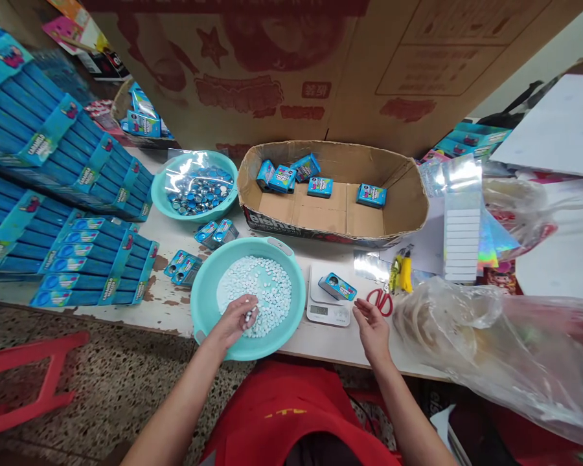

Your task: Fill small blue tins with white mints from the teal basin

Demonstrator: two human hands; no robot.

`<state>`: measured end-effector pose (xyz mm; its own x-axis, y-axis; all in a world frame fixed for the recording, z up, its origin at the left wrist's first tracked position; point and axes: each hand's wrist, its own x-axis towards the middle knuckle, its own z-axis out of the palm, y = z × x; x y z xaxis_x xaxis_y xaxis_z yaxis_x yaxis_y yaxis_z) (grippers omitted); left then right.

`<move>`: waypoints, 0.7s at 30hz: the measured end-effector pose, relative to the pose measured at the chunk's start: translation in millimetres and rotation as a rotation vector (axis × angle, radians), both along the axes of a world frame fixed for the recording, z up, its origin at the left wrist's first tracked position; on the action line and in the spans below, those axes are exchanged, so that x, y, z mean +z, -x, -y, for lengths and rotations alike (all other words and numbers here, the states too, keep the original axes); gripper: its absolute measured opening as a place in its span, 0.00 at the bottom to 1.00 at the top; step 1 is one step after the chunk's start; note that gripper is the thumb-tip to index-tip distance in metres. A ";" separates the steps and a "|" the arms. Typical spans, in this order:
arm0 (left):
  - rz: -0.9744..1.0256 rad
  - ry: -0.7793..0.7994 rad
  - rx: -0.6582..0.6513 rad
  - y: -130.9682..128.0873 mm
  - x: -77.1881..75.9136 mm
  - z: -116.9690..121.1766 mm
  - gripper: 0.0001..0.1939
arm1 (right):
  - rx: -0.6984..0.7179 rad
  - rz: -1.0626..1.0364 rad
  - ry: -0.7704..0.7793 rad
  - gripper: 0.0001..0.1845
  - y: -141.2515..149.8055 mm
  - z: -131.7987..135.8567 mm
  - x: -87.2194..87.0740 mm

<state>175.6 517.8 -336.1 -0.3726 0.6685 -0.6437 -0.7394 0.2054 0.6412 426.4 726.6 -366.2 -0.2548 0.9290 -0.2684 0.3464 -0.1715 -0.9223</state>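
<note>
My left hand (237, 320) is over the turquoise basin (201, 294), its fingers curled round a few small white candies. A layer of the same white candies (272, 291) covers the basin's bottom. On the white digital scale (328, 314) lies a small blue candy box (337, 287), tilted, with a round opening on its upper side. Beside the scale's right edge is my right hand (372, 330), fingers apart and holding nothing. Its fingertips come close to the box's right end; whether they touch it I cannot tell.
Behind stands a cardboard tray (330, 223) with several blue boxes. A second turquoise bowl (194, 213) holds shiny round caps. Blue boxes are stacked at left (97, 259). Red scissors (380, 301), yellow-handled pliers (405, 272) and a clear plastic bag (486, 336) lie at right.
</note>
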 end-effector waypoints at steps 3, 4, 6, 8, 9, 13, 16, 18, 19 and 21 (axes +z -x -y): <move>0.075 -0.030 0.144 2.7 1.0 -4.0 0.14 | 0.002 0.006 -0.013 0.23 -1.4 -0.8 -2.2; 0.109 -0.003 0.190 3.0 -0.2 -6.5 0.14 | 0.005 0.009 -0.019 0.24 -1.1 -0.5 -2.4; 0.166 0.064 0.235 2.6 -3.8 -12.5 0.14 | 0.029 0.007 -0.044 0.26 2.9 0.8 -1.1; 0.217 0.104 0.240 1.0 -7.3 -19.0 0.15 | 0.080 0.004 -0.100 0.32 12.7 1.5 2.0; 0.244 0.119 0.253 -0.1 -8.5 -22.1 0.15 | 0.112 0.004 -0.136 0.35 19.4 1.2 3.6; 0.345 0.198 0.382 -4.3 -8.2 -32.2 0.14 | 0.146 0.024 -0.205 0.31 45.8 -5.6 8.7; 0.350 0.209 0.438 -5.4 -1.3 -36.0 0.14 | 0.108 0.011 -0.247 0.25 54.1 -7.5 20.6; 0.354 0.171 0.459 -5.2 9.5 -36.7 0.15 | 0.123 -0.009 -0.335 0.23 55.4 -1.6 38.3; 0.353 0.132 0.465 -5.2 17.4 -36.9 0.16 | 0.152 -0.014 -0.387 0.22 56.3 4.1 49.5; 0.313 0.019 0.467 -6.0 38.0 -37.6 0.20 | 0.271 -0.016 -0.477 0.19 61.0 20.1 72.3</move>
<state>181.6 555.4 -298.0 -0.4153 0.4654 -0.7816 -0.9090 -0.1803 0.3757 365.4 706.5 -293.8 -0.5023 0.8472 0.1729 0.3051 0.3607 -0.8814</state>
